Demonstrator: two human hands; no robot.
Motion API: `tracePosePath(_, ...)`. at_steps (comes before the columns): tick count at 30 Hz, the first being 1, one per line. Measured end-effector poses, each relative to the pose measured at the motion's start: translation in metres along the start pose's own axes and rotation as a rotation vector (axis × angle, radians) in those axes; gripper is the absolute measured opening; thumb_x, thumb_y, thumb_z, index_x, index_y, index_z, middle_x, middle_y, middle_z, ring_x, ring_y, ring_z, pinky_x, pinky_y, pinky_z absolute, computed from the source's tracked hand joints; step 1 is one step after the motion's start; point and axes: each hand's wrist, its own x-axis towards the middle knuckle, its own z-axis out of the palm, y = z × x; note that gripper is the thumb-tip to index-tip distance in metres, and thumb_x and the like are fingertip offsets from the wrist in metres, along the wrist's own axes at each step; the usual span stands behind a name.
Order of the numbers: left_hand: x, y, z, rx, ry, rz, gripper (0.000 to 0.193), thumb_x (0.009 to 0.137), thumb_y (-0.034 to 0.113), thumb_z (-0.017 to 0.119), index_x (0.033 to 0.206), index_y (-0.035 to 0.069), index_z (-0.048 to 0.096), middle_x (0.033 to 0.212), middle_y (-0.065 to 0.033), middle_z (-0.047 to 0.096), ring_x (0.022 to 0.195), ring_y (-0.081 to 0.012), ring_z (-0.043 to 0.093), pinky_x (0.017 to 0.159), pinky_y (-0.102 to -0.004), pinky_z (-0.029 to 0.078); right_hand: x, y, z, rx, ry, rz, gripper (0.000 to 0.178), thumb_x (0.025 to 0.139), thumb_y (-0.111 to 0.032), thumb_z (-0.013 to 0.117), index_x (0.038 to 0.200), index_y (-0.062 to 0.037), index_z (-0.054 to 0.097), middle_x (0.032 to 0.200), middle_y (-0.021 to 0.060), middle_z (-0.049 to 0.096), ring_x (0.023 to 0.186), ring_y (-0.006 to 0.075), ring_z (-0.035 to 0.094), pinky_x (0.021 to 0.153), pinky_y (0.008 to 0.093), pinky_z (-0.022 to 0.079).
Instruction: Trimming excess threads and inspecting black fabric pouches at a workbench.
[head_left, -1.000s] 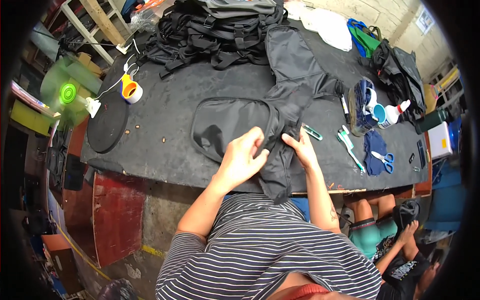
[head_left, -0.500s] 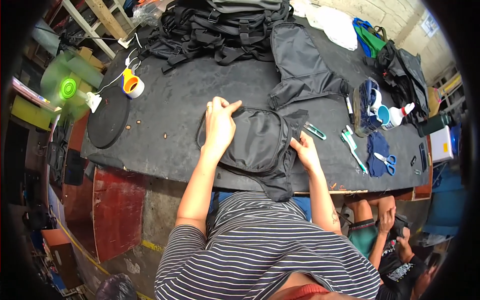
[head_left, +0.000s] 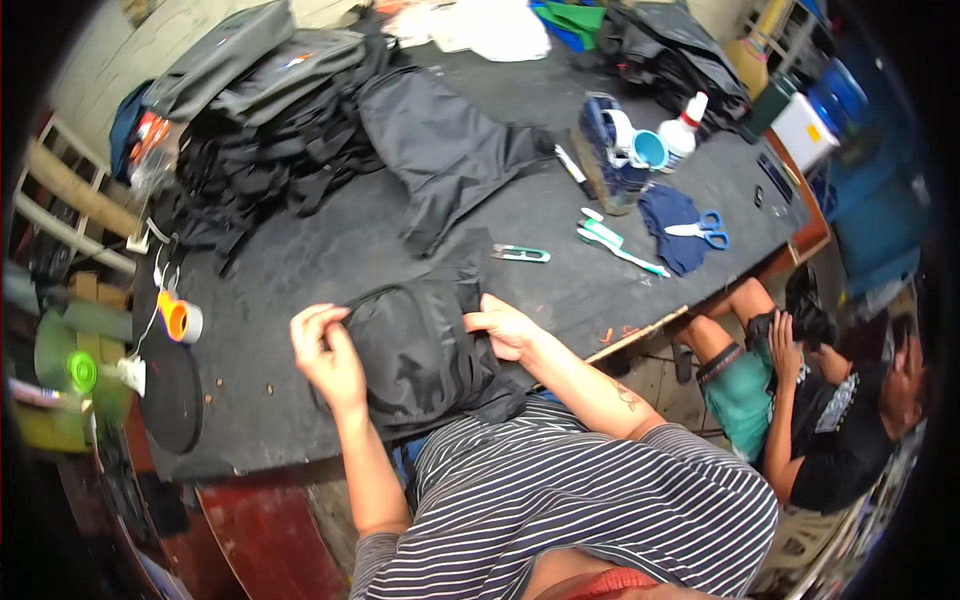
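Note:
A black fabric bag (head_left: 400,350) with a rounded front panel and seamed edges lies in front of me, near the table's front edge. My right hand (head_left: 503,328) grips its right side between thumb and fingers. At the bag's upper left edge is my left hand (head_left: 332,358), its fingers loosely bent and the thumb apart from them. Beyond the bag lies a green box cutter (head_left: 521,254). A flat black fabric piece (head_left: 435,150) is spread farther back.
Black straps and bags (head_left: 275,150) pile up at the back left. Tape rolls (head_left: 180,322) lie left. To the right are a toothbrush (head_left: 622,248), blue scissors (head_left: 708,232), a marker (head_left: 573,168) and a white bottle (head_left: 682,132). Another person (head_left: 800,400) sits at the lower right.
My view has turned to the right, so the table appears rotated. The bag is nearer my body and its front looks more bulged. My left hand's fingers are more bent.

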Motion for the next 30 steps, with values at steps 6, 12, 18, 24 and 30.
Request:
tracePosePath(6,-0.002,-0.022,-0.027,0.040,0.182,-0.101,0.013,0.083,-0.008,0.048,0.084,-0.002,0.059,0.093,-0.0062,0.054,0.084,-0.0140,0.054,0.076,-0.0252,0.044,-0.039,-0.056,0.036,-0.041,0.100,-0.370,0.059,0.069,0.006,0.055,0.127,0.0020,0.045,0.120,0.0084,0.057,0.105,0.0180,0.057,0.095,0.0323,0.043)
tracePosePath(12,-0.030,-0.057,0.002,0.237,-0.140,-0.202,0.017,0.080,0.003,0.058,0.096,0.003,0.061,0.098,-0.0082,0.053,0.090,-0.0213,0.052,0.080,-0.0320,0.042,-0.102,-0.087,-0.012,0.225,0.422,-0.576,0.051,0.088,-0.019,0.052,0.135,-0.0024,0.038,0.132,0.0116,0.047,0.116,0.0263,0.050,0.099,0.0418,0.041)
tracePosePath(18,-0.065,-0.067,0.025,0.721,-0.311,-0.052,0.044,0.080,0.018,0.063,0.121,0.008,0.054,0.125,-0.0174,0.042,0.123,-0.0338,0.035,0.101,-0.0503,0.024,-0.188,-0.118,-0.022,0.142,0.755,-1.101,0.050,0.091,-0.026,0.049,0.134,-0.0028,0.040,0.132,0.0118,0.048,0.117,0.0275,0.049,0.101,0.0426,0.038)
tracePosePath(24,-0.062,-0.065,0.028,0.715,-0.309,-0.006,0.043,0.080,0.017,0.062,0.120,0.005,0.053,0.125,-0.0171,0.043,0.123,-0.0341,0.035,0.101,-0.0498,0.025,-0.302,-0.166,-0.033,0.158,0.957,-1.445,0.038,0.093,-0.018,0.044,0.127,-0.0015,0.047,0.129,0.0123,0.051,0.118,0.0289,0.049,0.105,0.0411,0.035)
tracePosePath(30,-0.060,-0.063,0.034,0.716,-0.322,0.003,0.043,0.080,0.018,0.062,0.120,0.006,0.053,0.124,-0.0171,0.043,0.123,-0.0341,0.035,0.101,-0.0496,0.025,-0.327,-0.187,-0.089,-0.016,0.982,-1.494,0.028,0.080,0.003,0.057,0.108,0.0039,0.059,0.110,0.0117,0.063,0.102,0.0241,0.060,0.094,0.0364,0.046)
